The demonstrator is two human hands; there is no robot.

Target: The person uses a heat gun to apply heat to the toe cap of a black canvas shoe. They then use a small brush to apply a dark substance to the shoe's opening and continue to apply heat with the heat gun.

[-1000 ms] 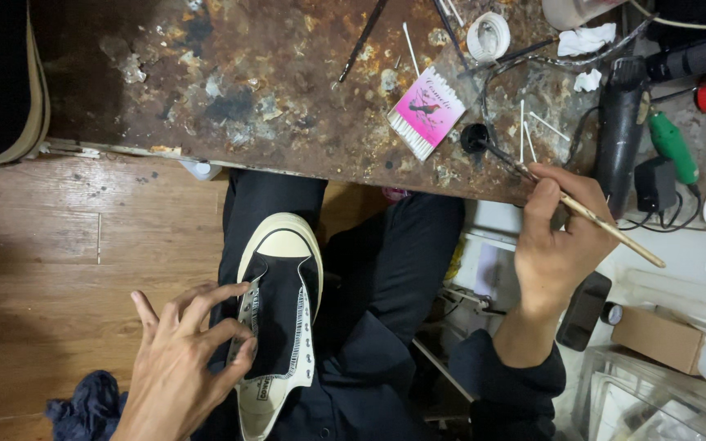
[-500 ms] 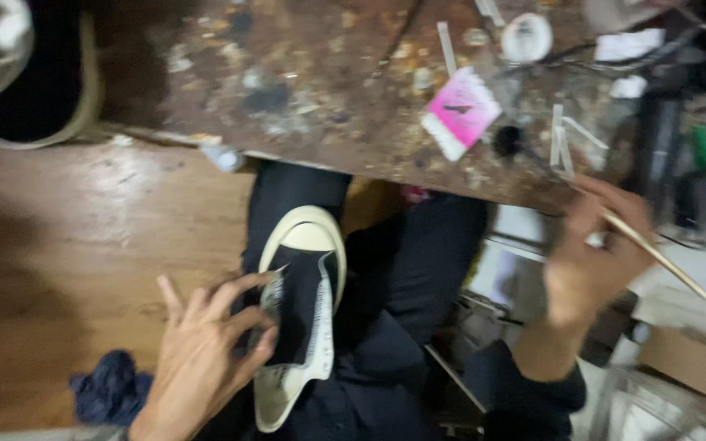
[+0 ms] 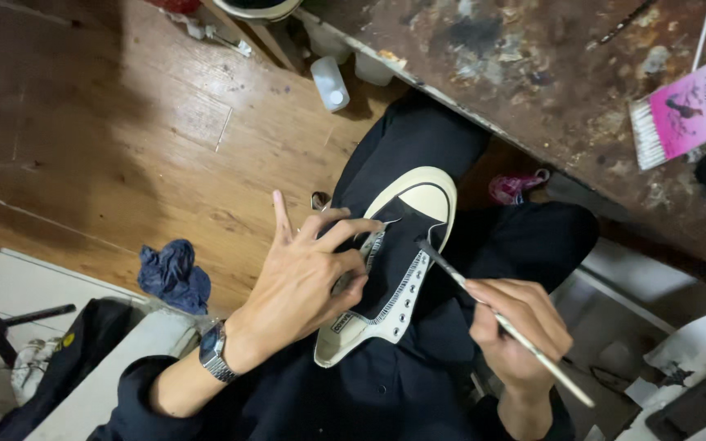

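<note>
Stained workbench [image 3: 565, 90] above canvas shoe [image 3: 394, 269], thin brush [image 3: 500, 322].

- The left hand [image 3: 304, 278] hides part of the shoe's [image 3: 394, 269] side.
- The bench [image 3: 582, 98] runs past the top edge.
- The brush's [image 3: 500, 322] tip is too small to tell.

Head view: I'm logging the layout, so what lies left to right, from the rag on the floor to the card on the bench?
Blue rag → left hand → black and cream sneaker → right hand holding a paintbrush → pink card.
</note>
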